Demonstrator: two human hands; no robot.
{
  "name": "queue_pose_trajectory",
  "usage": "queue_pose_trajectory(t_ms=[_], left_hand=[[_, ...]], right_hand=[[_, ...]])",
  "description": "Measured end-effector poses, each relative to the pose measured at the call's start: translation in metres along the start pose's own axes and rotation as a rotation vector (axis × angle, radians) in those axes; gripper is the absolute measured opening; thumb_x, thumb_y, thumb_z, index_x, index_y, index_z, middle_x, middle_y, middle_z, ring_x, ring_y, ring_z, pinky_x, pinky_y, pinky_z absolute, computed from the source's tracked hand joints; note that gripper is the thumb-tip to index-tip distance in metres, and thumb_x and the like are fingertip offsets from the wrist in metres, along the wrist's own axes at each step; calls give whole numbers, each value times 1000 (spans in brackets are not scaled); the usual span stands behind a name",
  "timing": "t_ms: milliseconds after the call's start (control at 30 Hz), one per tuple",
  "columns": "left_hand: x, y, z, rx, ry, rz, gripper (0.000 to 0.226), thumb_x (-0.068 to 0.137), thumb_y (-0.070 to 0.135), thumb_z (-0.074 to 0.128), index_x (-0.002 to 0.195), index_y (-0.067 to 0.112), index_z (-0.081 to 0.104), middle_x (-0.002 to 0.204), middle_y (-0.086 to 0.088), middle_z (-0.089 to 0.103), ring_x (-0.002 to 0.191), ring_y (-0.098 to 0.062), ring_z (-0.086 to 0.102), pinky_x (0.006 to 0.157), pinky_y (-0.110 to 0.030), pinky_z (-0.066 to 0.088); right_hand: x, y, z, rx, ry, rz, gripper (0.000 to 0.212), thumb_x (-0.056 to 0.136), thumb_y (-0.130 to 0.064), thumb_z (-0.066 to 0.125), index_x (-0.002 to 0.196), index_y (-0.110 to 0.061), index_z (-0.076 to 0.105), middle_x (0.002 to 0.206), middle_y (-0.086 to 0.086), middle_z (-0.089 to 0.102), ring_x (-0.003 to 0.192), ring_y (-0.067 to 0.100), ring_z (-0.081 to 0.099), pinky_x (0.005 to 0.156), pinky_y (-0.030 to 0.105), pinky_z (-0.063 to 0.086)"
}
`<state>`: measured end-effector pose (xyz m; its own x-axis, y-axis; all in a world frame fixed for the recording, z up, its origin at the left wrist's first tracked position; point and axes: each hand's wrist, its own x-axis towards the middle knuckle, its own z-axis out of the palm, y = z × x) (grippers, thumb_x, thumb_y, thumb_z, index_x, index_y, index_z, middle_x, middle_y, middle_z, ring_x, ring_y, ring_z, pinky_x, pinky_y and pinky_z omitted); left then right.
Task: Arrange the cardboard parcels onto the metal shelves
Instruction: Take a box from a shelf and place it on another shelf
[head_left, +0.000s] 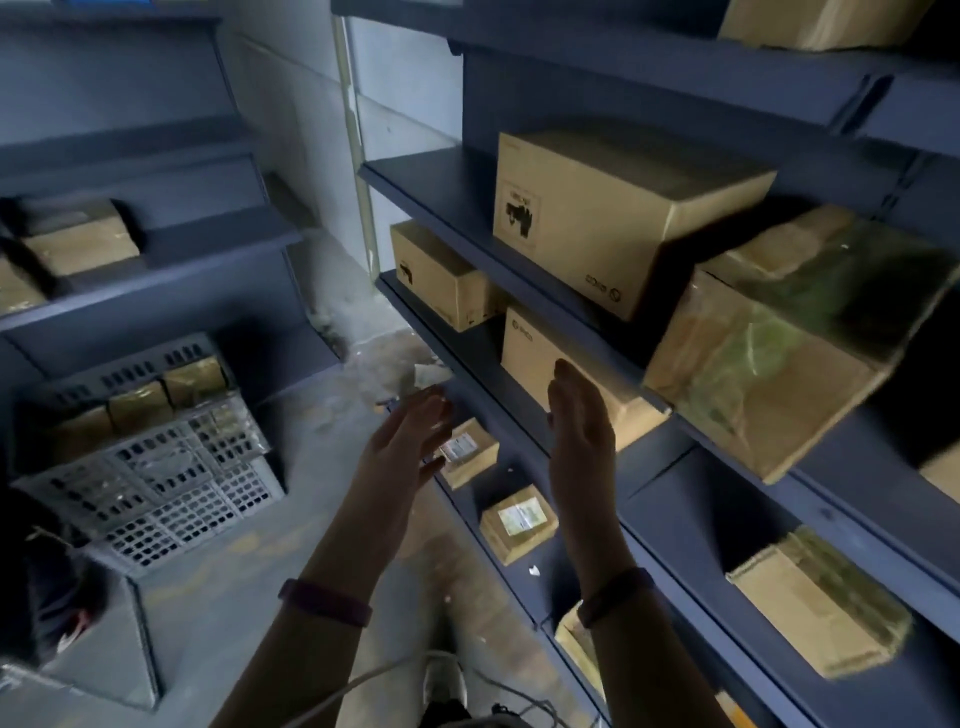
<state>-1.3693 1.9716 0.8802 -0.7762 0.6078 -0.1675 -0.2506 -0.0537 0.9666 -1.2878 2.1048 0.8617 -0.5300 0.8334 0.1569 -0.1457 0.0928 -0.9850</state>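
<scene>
Cardboard parcel (524, 353) sits on the blue metal shelves (457, 182), just beyond my right hand (579, 426). That hand's fingers (566, 384) are straight and together, gripping nothing; whether the tips touch the parcel I cannot tell. My left hand (405, 452) is raised beside it, palm turned inward, fingers straight, slightly spread and empty, in front of a small labelled parcel (470, 452) on a lower shelf.

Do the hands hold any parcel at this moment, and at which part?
Nothing is held. The left hand and the right hand are both open, fingers straight.
</scene>
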Motion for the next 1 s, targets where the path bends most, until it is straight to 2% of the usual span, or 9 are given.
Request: queue_pose_trajectory(t_ms=[67,133,300,500,567,667,800,900,1000], left_hand=[[46,14,-10,11,1,2,24,91,43,52,109,35,66,106,14,72,99,-5,68,82,-30,47],[92,32,-16,23,-15,7,38,82,49,57,115,32,64,116,9,69,110,-13,64,85,-30,48],[196,71,-10,57,-62,47,21,98,30,49,111,28,64,114,2,68,109,-15,61,92,-30,47],[305,100,21,118,-177,127,27,96,33,51,122,32,59,122,10,61,109,-3,57,86,-26,45],[335,104,31,147,-229,182,28,88,41,56,116,41,58,112,21,60,102,9,57,85,-23,44],[385,106,43,124,-256,165,57,79,53,60,133,42,48,118,25,55,102,11,52,89,-20,41],[442,114,62,134,-299,222,66,84,55,57,143,31,39,123,15,51,80,29,52,59,2,42],[472,128,74,166,-387,187,77,71,72,52,129,20,52,102,10,59,73,12,59,60,-14,45],[496,142,83,169,-488,31,56,54,85,52,85,39,59,80,17,64,64,6,62,57,-24,39]], right_hand=[[42,2,23,-96,52,-75,32,100,-27,52,132,-29,49,119,-23,53,112,-9,53,87,11,45],[82,2,41,-210,153,-164,40,99,-24,53,138,-23,45,136,-11,50,128,8,48,103,28,43],[165,-5,52,-296,455,-263,59,93,-28,54,147,-15,36,156,9,30,146,20,26,117,48,29],[219,-1,39,-293,761,-296,63,93,-27,59,149,-22,31,146,-1,36,126,1,31,105,3,22],[232,2,33,-271,795,-302,61,97,-26,57,150,-19,29,149,-4,37,131,-4,33,108,5,22],[249,5,27,-157,822,-291,57,99,-29,52,150,-19,30,150,-7,39,135,-5,36,110,9,28],[264,2,27,-118,913,-233,62,94,-54,47,146,-23,41,143,-10,51,127,-6,47,100,7,39],[274,-10,28,-69,1033,-181,74,82,-72,44,138,-24,54,133,-16,59,121,-10,52,103,14,40],[285,-22,29,-6,1135,-105,90,71,-78,48,138,-18,55,137,-10,59,127,1,51,116,33,34]])
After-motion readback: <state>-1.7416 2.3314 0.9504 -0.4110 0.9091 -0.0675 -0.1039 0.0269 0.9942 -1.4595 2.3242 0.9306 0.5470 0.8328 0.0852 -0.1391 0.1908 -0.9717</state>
